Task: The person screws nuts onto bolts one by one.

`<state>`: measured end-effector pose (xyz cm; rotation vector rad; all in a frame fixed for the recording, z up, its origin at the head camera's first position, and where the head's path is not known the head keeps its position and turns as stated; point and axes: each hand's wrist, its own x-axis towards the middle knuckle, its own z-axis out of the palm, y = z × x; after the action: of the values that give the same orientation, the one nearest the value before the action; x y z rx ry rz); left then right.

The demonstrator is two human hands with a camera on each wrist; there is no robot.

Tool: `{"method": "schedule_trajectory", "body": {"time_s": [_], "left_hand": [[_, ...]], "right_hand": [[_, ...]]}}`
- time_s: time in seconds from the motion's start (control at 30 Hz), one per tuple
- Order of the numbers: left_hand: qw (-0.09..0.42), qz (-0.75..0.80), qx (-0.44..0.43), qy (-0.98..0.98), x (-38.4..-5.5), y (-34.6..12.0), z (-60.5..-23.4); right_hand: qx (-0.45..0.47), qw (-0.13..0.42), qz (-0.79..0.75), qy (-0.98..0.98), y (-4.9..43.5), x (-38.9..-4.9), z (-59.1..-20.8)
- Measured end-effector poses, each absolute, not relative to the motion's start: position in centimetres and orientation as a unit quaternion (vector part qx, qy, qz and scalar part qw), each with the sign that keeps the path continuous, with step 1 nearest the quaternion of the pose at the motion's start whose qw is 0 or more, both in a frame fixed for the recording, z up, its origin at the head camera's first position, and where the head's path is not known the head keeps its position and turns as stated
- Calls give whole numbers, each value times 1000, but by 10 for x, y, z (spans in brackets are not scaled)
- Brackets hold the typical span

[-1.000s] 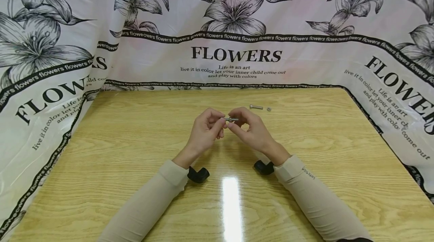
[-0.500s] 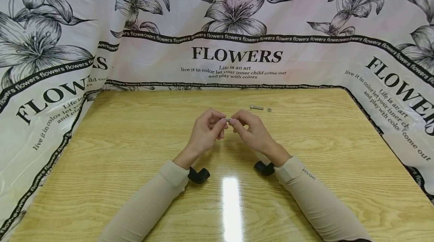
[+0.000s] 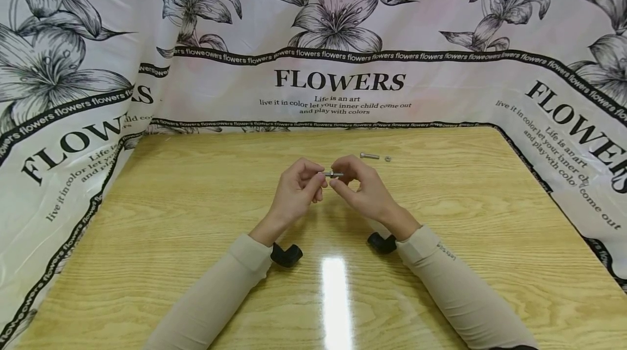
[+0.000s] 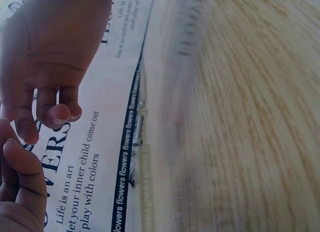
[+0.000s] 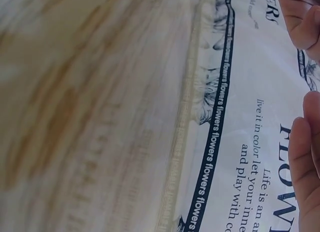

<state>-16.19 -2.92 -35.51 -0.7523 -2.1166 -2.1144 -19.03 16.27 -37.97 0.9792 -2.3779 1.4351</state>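
Observation:
My left hand (image 3: 297,186) pinches one end of a small metal bolt (image 3: 339,175) between thumb and forefinger, holding it level above the table. A nut (image 3: 331,175) sits partway along the bolt's shank. My right hand (image 3: 364,186) is just to the right, its thumb and forefinger parted above and below the bolt's free end, with a gap visible between them. In the left wrist view, curled fingers (image 4: 30,167) show at the left edge, and the bolt cannot be made out. The right wrist view shows only fingertips (image 5: 305,147) at its right edge.
A second bolt (image 3: 369,156) and a loose nut (image 3: 388,159) lie on the wood-grain table (image 3: 196,219) beyond the right hand. A flower-printed curtain (image 3: 338,88) encloses the back and sides. Black wrist mounts (image 3: 287,256) hang below both cuffs.
Half a second ago my right thumb and forefinger were closed at the nut; now they have parted, showing the nut and bolt end again. The left hand keeps its pinch in nearly the same place.

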Motion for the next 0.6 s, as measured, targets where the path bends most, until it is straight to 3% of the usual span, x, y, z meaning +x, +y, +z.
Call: {"method": "schedule_trajectory", "body": {"time_s": [0.6], "left_hand": [[25,-691,-236,-682,-161,-29,-353]], "right_hand": [[325,83,484,-808,161,-191,-379]]}}
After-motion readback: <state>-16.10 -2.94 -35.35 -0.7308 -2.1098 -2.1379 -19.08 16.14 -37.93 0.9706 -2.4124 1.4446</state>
